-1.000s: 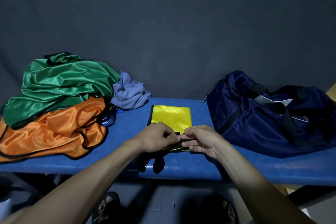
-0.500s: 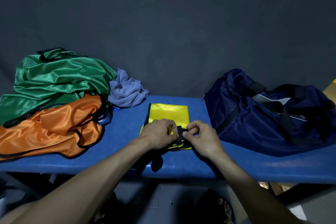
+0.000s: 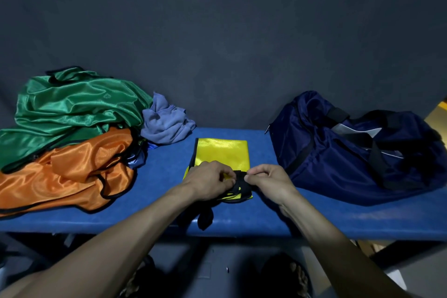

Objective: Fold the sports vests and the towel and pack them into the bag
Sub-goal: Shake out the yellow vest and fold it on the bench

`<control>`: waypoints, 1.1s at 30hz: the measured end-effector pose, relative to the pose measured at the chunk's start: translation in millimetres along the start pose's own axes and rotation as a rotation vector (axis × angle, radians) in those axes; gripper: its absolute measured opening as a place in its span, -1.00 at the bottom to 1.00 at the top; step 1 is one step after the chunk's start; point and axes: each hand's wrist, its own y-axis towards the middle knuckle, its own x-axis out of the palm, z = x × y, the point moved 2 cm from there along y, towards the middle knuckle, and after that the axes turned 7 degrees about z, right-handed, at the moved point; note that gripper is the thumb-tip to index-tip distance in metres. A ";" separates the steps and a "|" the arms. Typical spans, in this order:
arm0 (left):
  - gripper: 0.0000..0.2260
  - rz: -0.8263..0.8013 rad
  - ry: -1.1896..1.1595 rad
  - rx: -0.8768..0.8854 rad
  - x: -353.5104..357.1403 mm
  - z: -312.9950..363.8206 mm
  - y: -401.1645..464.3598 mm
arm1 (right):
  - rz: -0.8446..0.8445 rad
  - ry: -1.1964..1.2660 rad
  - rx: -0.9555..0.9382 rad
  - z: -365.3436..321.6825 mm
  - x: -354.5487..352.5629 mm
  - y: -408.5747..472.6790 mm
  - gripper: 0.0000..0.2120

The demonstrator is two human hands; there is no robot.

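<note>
Change: since half a second ago both hands have stayed at the near end of the yellow vest (image 3: 223,152), the black straps (image 3: 239,182) still bunched between them; the hanging strap end (image 3: 205,218) remains over the bench edge.
Left hand (image 3: 209,180): palm down, wrist angled in from the lower left, fingers curled, tips pinching the black straps.
Right hand (image 3: 267,180): knuckles up, thumb and forefinger pinching the same straps from the opposite side, fingertips nearly meeting those of the left.
Yellow vest: folded flat on the blue bench (image 3: 314,215), stretching away beyond the fingertips.
Bag (image 3: 350,152): navy, slumped open, just outside the right hand.
Green vest (image 3: 72,106): heaped well outside the left hand, atop the orange vest (image 3: 63,176).
Towel (image 3: 167,121): grey-blue, crumpled beyond the left fingers, beside the green vest.
</note>
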 end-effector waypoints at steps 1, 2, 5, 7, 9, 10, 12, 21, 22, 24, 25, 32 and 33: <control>-0.81 -0.006 -0.004 0.001 -0.4 0.2 -0.3 | -0.004 -0.032 -0.001 0.7 1.9 0.7 -0.92; -0.82 -0.010 -0.006 0.004 -0.8 0.4 -0.2 | -0.012 -0.073 -0.002 1.6 3.5 1.4 -0.90; -0.88 -0.021 -0.003 0.007 -1.0 0.3 0.4 | -0.025 -0.125 -0.018 1.5 5.9 3.8 -0.85; -0.90 -0.028 -0.008 0.010 -1.1 0.0 0.6 | -0.010 -0.103 -0.055 -1.0 7.9 4.4 -0.81; -0.88 -0.035 -0.023 0.009 -2.0 0.2 0.3 | 0.052 -0.101 -0.104 -4.0 11.1 3.9 -0.80; -0.86 -0.041 -0.023 0.012 -2.5 0.4 0.0 | 0.088 -0.118 -0.131 -5.3 13.0 4.0 -0.81; -0.84 -0.062 -0.009 0.026 -2.1 -0.1 -0.2 | 0.117 -0.237 -0.189 -6.6 17.7 2.8 -0.81; -0.81 -0.175 -0.066 0.092 -3.4 -9.0 2.9 | 0.094 -0.569 -0.656 -9.3 24.7 4.2 -0.84; -0.81 -0.191 -0.092 0.104 -6.3 -11.5 2.6 | 0.063 -0.581 -0.660 -8.1 23.5 5.7 -0.87; -0.81 -0.172 -0.144 0.130 -17.3 -14.5 -1.7 | 0.014 -0.604 -0.666 -6.4 22.0 6.3 -0.87; -0.81 -0.117 -0.173 0.153 -26.0 -15.3 -6.9 | 0.000 -0.624 -0.671 -7.0 21.3 5.5 -0.85; -0.57 -0.050 0.083 -0.016 -74.0 -38.8 -94.0 | -0.090 -1.021 -0.775 -17.7 19.2 -19.0 -0.59; -0.49 -0.104 0.149 -0.047 -66.5 -36.9 -105.1 | -0.100 -1.066 -0.775 -18.8 19.3 -23.5 -0.57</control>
